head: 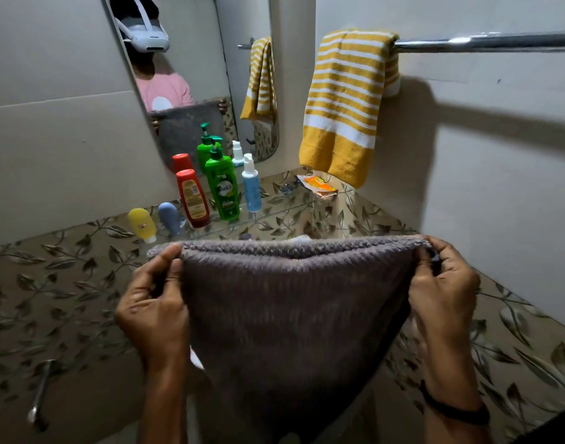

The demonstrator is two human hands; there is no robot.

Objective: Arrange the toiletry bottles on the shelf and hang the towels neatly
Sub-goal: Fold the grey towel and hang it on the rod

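Note:
I hold a grey ribbed towel (294, 312) stretched flat in front of me. My left hand (154, 302) pinches its top left corner and my right hand (441, 283) pinches its top right corner. A yellow-and-white striped towel (345, 107) hangs at the left end of the chrome towel bar (486, 42). On the glass shelf (284, 210) under the mirror stand a yellow tube (142, 225), a grey-blue tube (170, 217), a red bottle (193, 197), a green pump bottle (224, 187) and a light blue spray bottle (251, 184).
An orange sachet (318, 184) lies at the shelf's right end. The mirror (191, 78) on the left wall reflects the person, the towels and the bottles. Leaf-patterned tiles (50, 283) band the walls. A chrome tap handle (39, 392) sticks out at lower left.

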